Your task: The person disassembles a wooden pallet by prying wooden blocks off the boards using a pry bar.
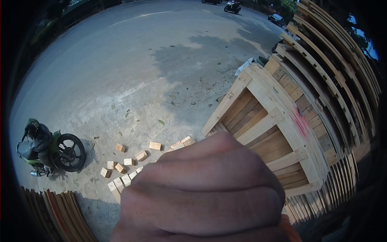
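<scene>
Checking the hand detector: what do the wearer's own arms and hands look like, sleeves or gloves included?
One large, rounded bare hand shows, with deep creases between thick-looking fingers; no glove, ring or marking visible. I can't tell if it's left or right. A plain orange patch by its lower right edge might be sleeve or other clothing; too little shows. No second hand, forearm or cuff is identifiable.

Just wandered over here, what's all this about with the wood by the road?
Someone's hand, its fingers curled, is right up close to the camera. I can't tell which hand it is, or whether it holds anything. Beyond it, small wooden blocks lie scattered on the ground, some hidden by the hand. To the right, a wooden pallet with a pink mark leans near more stacked pallets, and a motorbike stands on the left.
</scene>
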A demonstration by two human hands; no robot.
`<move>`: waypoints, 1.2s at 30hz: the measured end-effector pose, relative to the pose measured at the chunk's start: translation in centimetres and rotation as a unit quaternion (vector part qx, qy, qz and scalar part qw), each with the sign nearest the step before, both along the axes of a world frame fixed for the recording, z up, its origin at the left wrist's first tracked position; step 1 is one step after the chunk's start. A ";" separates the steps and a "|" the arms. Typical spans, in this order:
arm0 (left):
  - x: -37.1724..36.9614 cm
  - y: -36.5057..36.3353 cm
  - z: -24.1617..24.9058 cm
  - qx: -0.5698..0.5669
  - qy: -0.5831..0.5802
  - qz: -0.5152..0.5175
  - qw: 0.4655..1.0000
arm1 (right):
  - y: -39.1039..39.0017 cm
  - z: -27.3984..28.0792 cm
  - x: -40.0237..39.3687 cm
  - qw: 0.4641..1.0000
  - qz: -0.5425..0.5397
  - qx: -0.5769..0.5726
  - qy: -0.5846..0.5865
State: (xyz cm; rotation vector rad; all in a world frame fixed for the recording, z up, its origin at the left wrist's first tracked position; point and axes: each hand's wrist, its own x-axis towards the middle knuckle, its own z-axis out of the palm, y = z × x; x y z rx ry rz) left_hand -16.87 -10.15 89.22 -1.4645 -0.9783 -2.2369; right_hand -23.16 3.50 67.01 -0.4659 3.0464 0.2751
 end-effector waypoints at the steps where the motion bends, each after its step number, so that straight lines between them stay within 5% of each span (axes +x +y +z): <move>1: 0.1 0.4 0.2 -0.007 0.007 -0.007 1.000 | 0.6 -1.8 -0.1 0.999 0.019 0.002 0.026; 16: 1.1 8.5 -0.8 -0.090 0.035 -0.152 0.984 | 1.3 -3.1 1.3 0.999 0.053 0.008 0.006; 19: 2.2 9.0 -1.5 -0.087 0.016 -0.144 0.986 | 0.3 -0.1 1.6 0.999 0.043 0.027 -0.016; 20: 2.4 8.9 -2.0 -0.087 0.006 -0.143 0.986 | 1.4 -4.4 1.7 0.999 0.035 0.011 -0.019; 27: 2.8 8.6 -3.8 -0.087 -0.054 -0.139 0.985 | 2.4 -4.7 4.0 0.999 0.012 0.008 -0.037; 32: 4.8 7.6 -6.1 -0.096 -0.129 -0.144 0.976 | 4.5 -5.9 5.9 0.992 0.068 -0.080 0.067; 36: 6.7 7.3 -8.0 -0.097 -0.189 -0.143 0.967 | 4.5 -4.8 6.8 0.999 0.016 0.007 -0.028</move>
